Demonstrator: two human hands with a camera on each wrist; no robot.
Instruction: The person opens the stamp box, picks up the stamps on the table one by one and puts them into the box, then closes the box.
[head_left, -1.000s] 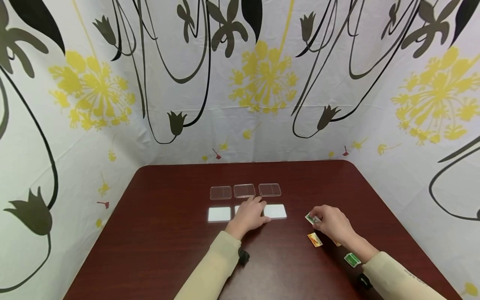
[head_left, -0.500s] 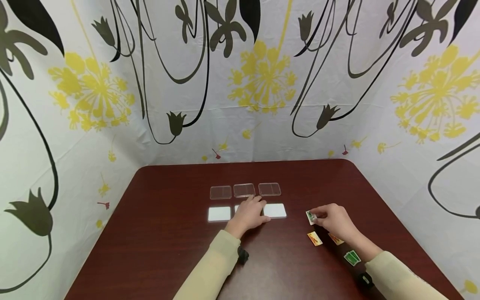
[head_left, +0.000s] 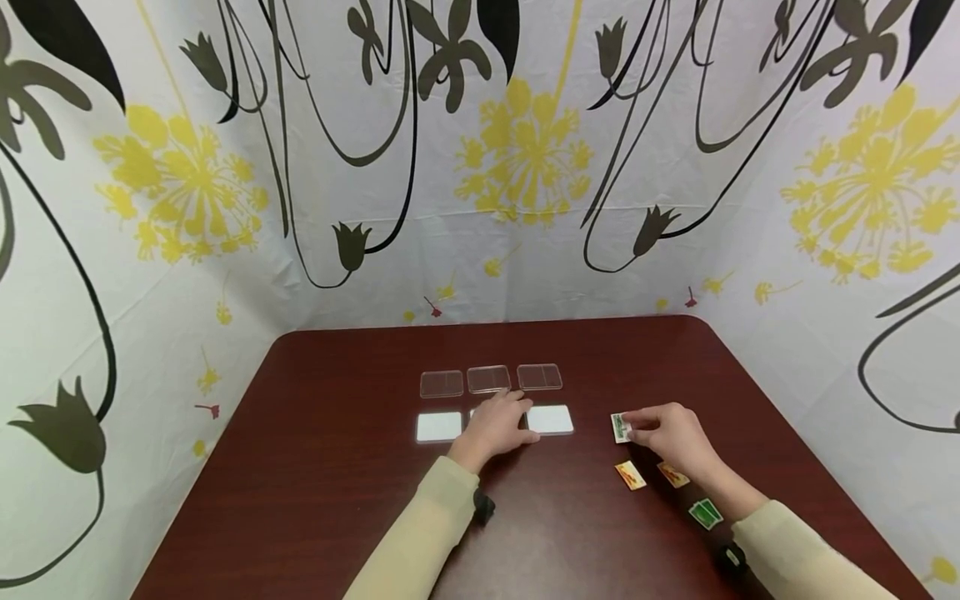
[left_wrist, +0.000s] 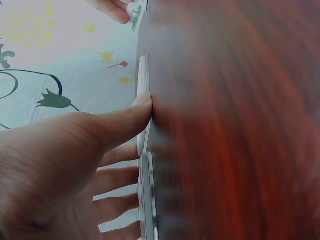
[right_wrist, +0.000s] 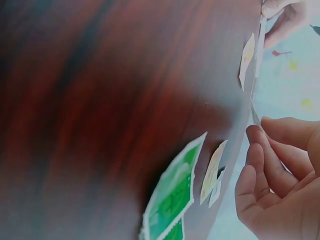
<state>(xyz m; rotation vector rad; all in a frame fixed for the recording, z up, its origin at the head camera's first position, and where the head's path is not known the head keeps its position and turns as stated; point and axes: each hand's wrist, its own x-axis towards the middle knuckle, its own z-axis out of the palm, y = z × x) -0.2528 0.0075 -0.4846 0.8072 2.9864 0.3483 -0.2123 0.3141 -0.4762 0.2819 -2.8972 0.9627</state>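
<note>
My left hand (head_left: 497, 425) rests with extended fingers over the middle of three flat white cases, hiding most of it. Its thumb touches the near edge of the right white case (head_left: 551, 420); the left white case (head_left: 438, 427) lies beside them. To the right, my right hand (head_left: 678, 437) pinches a small green-and-white stamp (head_left: 619, 428) between thumb and fingers, and the stamp's edge shows in the right wrist view. Nearer to me lie an orange stamp (head_left: 630, 475), another orange stamp (head_left: 672, 475) partly by the right wrist, and overlapping green stamps (head_left: 705, 514).
Three clear plastic lids, left (head_left: 441, 384), middle (head_left: 487, 380) and right (head_left: 539, 377), lie in a row behind the white cases. The dark red table (head_left: 315, 483) ends at a white floral cloth (head_left: 420, 292) hung around it.
My right hand has turned the green-and-white stamp more upright and shifted slightly away from me, uncovering the second orange stamp. My left hand has stayed in place.
</note>
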